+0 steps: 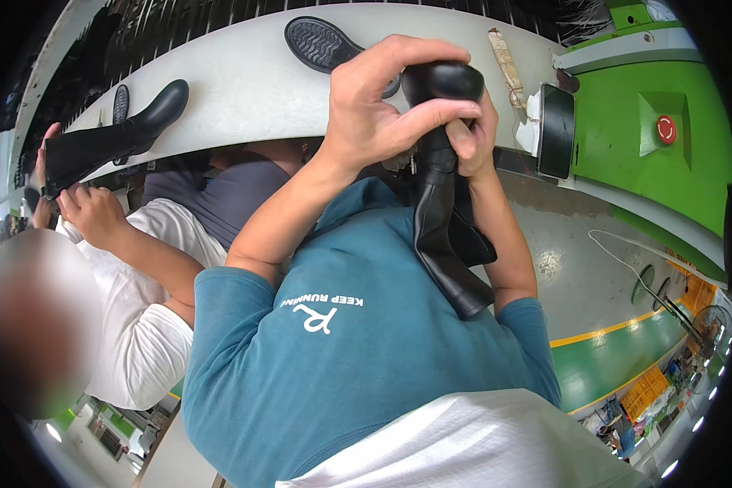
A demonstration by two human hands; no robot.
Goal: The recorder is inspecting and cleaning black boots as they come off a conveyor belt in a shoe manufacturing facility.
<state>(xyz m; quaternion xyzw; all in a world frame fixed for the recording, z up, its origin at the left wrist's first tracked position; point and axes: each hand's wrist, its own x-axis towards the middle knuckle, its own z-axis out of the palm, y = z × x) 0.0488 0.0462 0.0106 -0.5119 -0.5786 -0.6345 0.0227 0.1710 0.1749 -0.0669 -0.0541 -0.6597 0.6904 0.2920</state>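
Note:
Both of my hands hold a tall black boot point(433, 191) up over the near edge of the white table, its toe up and its shaft hanging down in front of my chest. My left hand point(366, 110) is curled round the toe from the left, fingers over the top and thumb across the front. From the other side, my right hand point(481, 138) grips the boot just below the toe; some of its fingers are hidden behind the boot. A black sole point(321, 45) with a ridged tread lies tread-up beside my left hand, partly covered by it.
A white table point(236, 61) curves across the top. At the left, a person in white holds another black boot point(98, 146) near a second sole point(120, 114). A tan wrapped tool point(506, 65) lies right of my hands, near a green machine point(626, 146) with a red button.

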